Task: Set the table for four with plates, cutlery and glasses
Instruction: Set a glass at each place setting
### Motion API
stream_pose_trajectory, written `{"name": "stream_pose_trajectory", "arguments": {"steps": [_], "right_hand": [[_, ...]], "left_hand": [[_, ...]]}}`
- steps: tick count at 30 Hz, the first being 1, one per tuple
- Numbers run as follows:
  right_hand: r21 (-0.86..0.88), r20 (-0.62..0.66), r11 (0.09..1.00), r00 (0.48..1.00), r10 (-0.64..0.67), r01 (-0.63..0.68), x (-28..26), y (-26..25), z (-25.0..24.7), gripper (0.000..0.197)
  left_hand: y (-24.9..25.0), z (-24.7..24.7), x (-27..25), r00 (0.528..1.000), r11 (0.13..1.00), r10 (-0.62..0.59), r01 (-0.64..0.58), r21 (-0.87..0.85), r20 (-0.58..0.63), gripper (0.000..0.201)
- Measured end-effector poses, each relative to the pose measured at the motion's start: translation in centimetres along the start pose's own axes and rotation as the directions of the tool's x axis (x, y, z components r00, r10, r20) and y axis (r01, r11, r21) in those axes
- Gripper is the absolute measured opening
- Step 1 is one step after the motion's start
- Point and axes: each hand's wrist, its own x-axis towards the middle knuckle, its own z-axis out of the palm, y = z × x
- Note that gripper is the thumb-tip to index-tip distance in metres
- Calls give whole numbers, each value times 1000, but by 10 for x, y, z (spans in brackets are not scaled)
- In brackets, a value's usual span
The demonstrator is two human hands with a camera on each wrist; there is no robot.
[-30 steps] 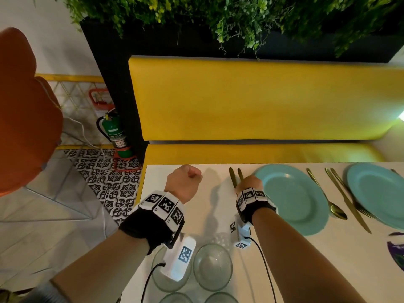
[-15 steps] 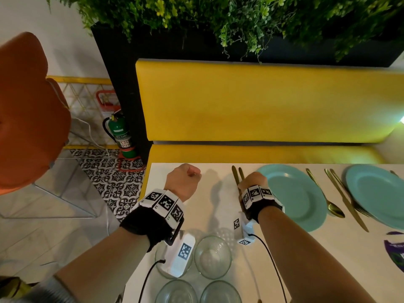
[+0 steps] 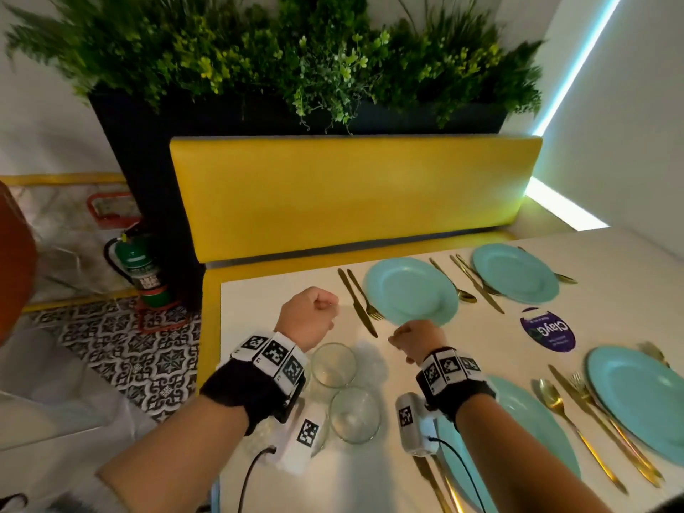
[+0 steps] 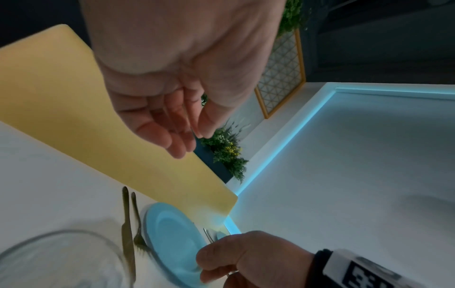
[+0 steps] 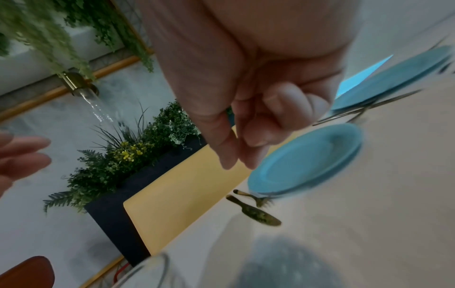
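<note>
Teal plates sit on the white table (image 3: 266, 301): far left (image 3: 411, 290), far right (image 3: 514, 272), near right (image 3: 640, 401), and one (image 3: 525, 416) under my right forearm. A gold knife (image 3: 357, 303) and fork (image 3: 364, 296) lie left of the far-left plate (image 5: 307, 157). Clear glasses (image 3: 333, 364) (image 3: 354, 414) stand between my wrists. My left hand (image 3: 307, 316) hovers over the table's left end, fingers loosely curled (image 4: 172, 126), holding nothing. My right hand (image 3: 414, 338) is curled by that plate's near rim, with nothing seen in it (image 5: 258, 126).
Gold cutlery (image 3: 477, 283) lies between the far plates, and more (image 3: 592, 420) between the near ones. A purple round sticker (image 3: 547, 329) marks the table's middle. A yellow bench (image 3: 351, 198) and planter stand behind it. Off the left edge stand a fire extinguisher (image 3: 138, 268) and an orange chair.
My right hand has drawn back from the knife and fork toward me; they now lie uncovered left of the plate. The head view has swung right. My left hand has stayed put.
</note>
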Motion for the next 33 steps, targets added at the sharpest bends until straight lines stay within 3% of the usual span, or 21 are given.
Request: {"name": "stream_pose_trajectory", "arguments": {"steps": [4, 9, 11, 14, 17, 20, 25, 33], "right_hand": [[89, 6, 995, 999, 49, -50, -51, 23, 20, 10], [40, 14, 992, 993, 121, -121, -94, 41, 41, 29], [-33, 22, 987, 988, 155, -155, -107, 46, 49, 34], [-95, 46, 983, 985, 164, -159, -116, 51, 62, 34], [36, 87, 983, 980, 176, -180, -114, 59, 82, 47], [171, 117, 969, 980, 161, -179, -113, 58, 99, 71], [203, 69, 977, 996, 53, -66, -110, 50, 113, 93], [273, -17, 960, 998, -61, 64, -103, 44, 134, 103]], "left_hand": [[-16, 0, -44, 997, 1000, 30, -30, -6, 67, 7], [-42, -4, -87, 979, 990, 20, -47, 135, 201, 3], [-54, -7, -98, 970, 969, -56, -4, 247, 235, 15], [-76, -14, -110, 940, 851, -241, 83, 519, 243, 29], [-101, -22, -115, 903, 730, -379, 159, 665, 201, 45], [-129, -21, -114, 908, 673, -404, 216, 707, 107, 74], [-148, 0, -108, 949, 850, -315, 277, 448, 9, 102], [-168, 22, -96, 973, 944, -229, 223, 244, -3, 94]]}}
